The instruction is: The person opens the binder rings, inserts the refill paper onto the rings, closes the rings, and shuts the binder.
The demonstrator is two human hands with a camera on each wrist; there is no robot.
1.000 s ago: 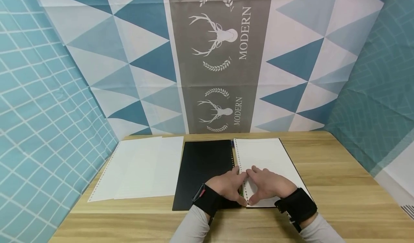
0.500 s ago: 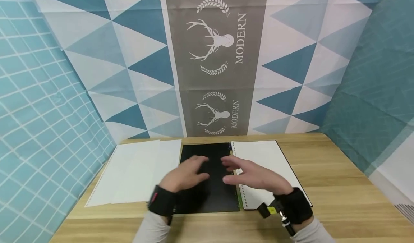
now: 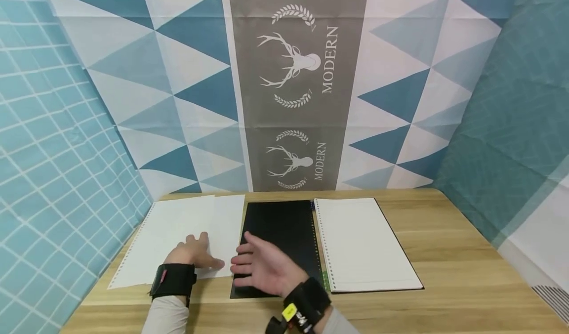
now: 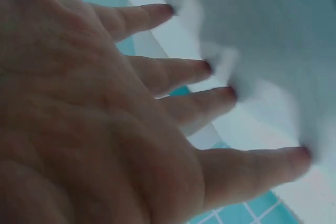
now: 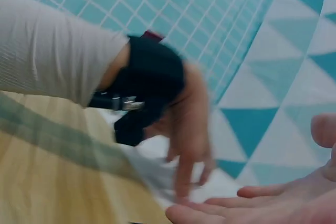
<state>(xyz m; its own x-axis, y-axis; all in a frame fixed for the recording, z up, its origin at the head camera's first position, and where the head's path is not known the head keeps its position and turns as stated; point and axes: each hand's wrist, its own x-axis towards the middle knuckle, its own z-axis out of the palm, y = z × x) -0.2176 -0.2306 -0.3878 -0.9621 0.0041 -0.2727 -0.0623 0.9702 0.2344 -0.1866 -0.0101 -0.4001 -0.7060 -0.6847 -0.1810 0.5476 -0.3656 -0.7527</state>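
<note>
Two overlapping white hole-punched sheets (image 3: pixel 178 223) lie at the left of the table. My left hand (image 3: pixel 194 254) rests its fingertips on them, and in the left wrist view its fingers (image 4: pixel 168 72) stand spread against the paper. Over the lower left part of a black binder cover (image 3: pixel 280 225) is my right hand (image 3: pixel 266 267), palm turned to the left, fingers extended, holding nothing. Joined to the cover by a ring strip is a stack of lined white paper (image 3: pixel 364 245), lying on the binder's other black half.
The wooden table (image 3: pixel 462 274) extends to the right of the binder and along the front. Behind it hangs a patterned cloth (image 3: pixel 293 102); a blue grid cloth (image 3: pixel 58 151) borders the left side. Both wrists wear black bands with camera gear.
Both hands have left the binder's ring strip and moved left. My left hand has come down on the loose sheets; my right hand has swung over the black cover, leaving the lined stack uncovered.
</note>
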